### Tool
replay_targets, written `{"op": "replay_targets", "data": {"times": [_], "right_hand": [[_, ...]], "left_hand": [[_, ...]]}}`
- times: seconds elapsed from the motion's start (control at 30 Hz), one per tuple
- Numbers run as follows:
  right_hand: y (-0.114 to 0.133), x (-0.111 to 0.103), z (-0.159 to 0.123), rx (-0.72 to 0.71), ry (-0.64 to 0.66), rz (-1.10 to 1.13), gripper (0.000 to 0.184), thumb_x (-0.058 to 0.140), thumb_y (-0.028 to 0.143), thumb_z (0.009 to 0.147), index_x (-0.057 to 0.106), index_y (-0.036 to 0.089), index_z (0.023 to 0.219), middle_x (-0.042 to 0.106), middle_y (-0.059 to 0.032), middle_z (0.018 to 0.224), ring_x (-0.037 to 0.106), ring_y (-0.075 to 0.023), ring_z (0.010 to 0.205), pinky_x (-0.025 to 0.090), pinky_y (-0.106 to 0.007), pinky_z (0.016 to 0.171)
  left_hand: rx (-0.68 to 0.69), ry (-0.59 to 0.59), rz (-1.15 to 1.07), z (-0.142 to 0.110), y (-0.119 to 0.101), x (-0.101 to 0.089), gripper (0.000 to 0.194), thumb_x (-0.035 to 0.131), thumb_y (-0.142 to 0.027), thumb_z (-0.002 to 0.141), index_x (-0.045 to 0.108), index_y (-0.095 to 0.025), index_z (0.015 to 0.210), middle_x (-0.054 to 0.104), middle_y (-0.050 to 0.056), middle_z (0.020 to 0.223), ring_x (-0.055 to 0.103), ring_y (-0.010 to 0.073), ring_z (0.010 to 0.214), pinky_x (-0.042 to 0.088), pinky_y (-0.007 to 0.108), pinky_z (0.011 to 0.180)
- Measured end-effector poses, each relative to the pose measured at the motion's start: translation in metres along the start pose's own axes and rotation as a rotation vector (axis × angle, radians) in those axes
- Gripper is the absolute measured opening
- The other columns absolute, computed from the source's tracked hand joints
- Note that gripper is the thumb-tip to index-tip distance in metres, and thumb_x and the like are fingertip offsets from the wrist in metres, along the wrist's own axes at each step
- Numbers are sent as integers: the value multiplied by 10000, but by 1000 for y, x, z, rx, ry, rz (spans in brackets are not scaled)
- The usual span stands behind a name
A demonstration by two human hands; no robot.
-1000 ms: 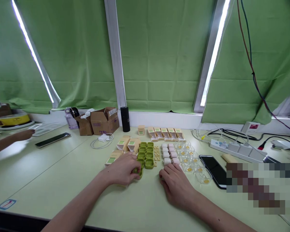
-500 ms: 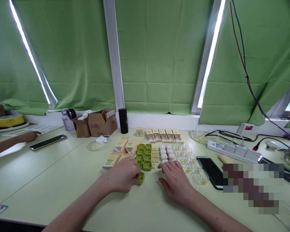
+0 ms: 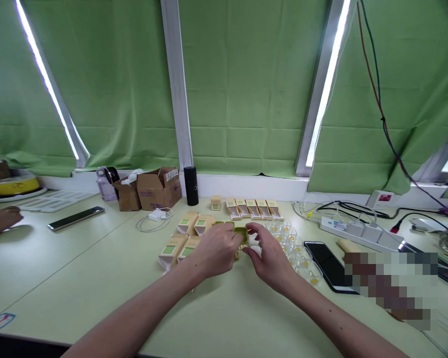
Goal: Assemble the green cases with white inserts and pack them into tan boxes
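My left hand (image 3: 219, 248) is closed on a small green open-topped case (image 3: 241, 234), which tilts over the middle of the table. Beside it, my right hand (image 3: 271, 254) has its thumb and index finger apart, with small white blocks (image 3: 254, 243) between and behind them. Whether the right fingertips touch the green case I cannot tell. Other green cases lie mostly hidden behind my left hand. Clear plastic cups (image 3: 298, 250) with yellow spots stand in rows just right of my right hand. Small kraft boxes (image 3: 171, 247) with green labels lie left of my left hand.
Several kraft boxes (image 3: 251, 209) line up at the back, near a black cylinder (image 3: 190, 186) and cardboard cartons (image 3: 159, 191). To the right lie a phone (image 3: 330, 267), a power strip (image 3: 360, 232) and cables. Another person's hand (image 3: 5, 217) is at far left.
My left hand has moved up and right with the green case, from the near end of the rows. My right hand's fingers have spread. The other person's hand has drawn back left.
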State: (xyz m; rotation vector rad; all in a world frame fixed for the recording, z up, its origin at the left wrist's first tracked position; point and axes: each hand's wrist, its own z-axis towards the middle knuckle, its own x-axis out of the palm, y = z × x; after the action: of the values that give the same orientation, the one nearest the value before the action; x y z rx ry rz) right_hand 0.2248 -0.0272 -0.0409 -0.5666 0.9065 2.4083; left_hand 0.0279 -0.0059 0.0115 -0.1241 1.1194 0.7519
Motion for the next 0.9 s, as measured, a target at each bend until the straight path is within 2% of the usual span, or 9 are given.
{"op": "replay_targets", "data": {"times": [0.13, 0.2, 0.27, 0.33, 0.43, 0.5, 0.6, 0.73, 0.9], "right_hand": [[-10, 5, 0, 19, -45, 60, 407, 556, 186, 960, 467, 265, 1350, 667, -127, 1275, 684, -273, 1080, 604, -483, 928], [-13, 7, -3, 38, -69, 100, 405, 562, 204, 969, 453, 267, 1355, 664, -124, 1284, 690, -253, 1040, 609, -464, 916], [-15, 6, -6, 59, -87, 142, 426, 582, 225, 973, 431, 270, 1369, 661, -126, 1302, 694, -247, 1042, 612, -454, 914], [-15, 5, -8, 70, -99, 172, 433, 594, 244, 979, 419, 274, 1374, 666, -128, 1311, 701, -253, 1077, 612, -458, 924], [-15, 4, -11, 68, -115, 200, 444, 595, 262, 988, 401, 275, 1387, 676, -134, 1322, 712, -264, 1127, 610, -473, 952], [-16, 4, -13, 56, -110, 210, 459, 592, 261, 992, 382, 276, 1399, 678, -137, 1337, 705, -271, 1177, 607, -482, 975], [-17, 6, -15, 47, -78, 219, 471, 570, 248, 1002, 356, 282, 1421, 661, -147, 1381, 683, -277, 1237, 599, -491, 1002], [-16, 8, -17, 65, -46, 256, 455, 557, 243, 1008, 383, 289, 1426, 623, -146, 1415, 694, -266, 1197, 607, -470, 990], [-15, 7, -18, 40, -46, 202, 489, 561, 216, 997, 407, 298, 1454, 623, -130, 1391, 716, -252, 1119, 609, -451, 974]], "left_hand": [[59, -165, 3, -3, -5, 16, 213, 502, -32, 884, 615, -195, 805, 620, 70, 695, 559, 235, 711, 414, 362, 622], [66, -262, -55, -7, -5, 21, 190, 501, -69, 935, 643, -191, 905, 640, 68, 717, 566, 243, 744, 445, 380, 653], [43, -348, -140, -12, -4, 25, 164, 530, -126, 963, 651, -188, 1054, 688, 85, 808, 590, 262, 821, 497, 413, 725], [7, -402, -210, -15, -2, 28, 241, 568, -166, 966, 631, -196, 1196, 731, 113, 964, 619, 285, 939, 533, 462, 837], [-31, -427, -255, -18, 2, 32, 360, 602, -187, 963, 599, -215, 1322, 732, 140, 1205, 635, 313, 1113, 533, 522, 984], [-34, -438, -267, -18, 3, 36, 380, 596, -187, 973, 597, -219, 1352, 722, 147, 1278, 637, 318, 1174, 536, 538, 1021], [-15, -456, -292, -17, 5, 40, 373, 581, -180, 993, 605, -223, 1362, 740, 139, 1257, 647, 310, 1174, 558, 536, 1014], [-36, -474, -385, -17, 6, 43, 375, 602, -172, 1002, 598, -213, 1375, 754, 124, 1213, 638, 292, 1126, 577, 506, 979], [-213, -454, -629, -19, 2, 44, 328, 622, -214, 1010, 628, -224, 1338, 732, 106, 1115, 639, 259, 1095, 598, 427, 909]]}}
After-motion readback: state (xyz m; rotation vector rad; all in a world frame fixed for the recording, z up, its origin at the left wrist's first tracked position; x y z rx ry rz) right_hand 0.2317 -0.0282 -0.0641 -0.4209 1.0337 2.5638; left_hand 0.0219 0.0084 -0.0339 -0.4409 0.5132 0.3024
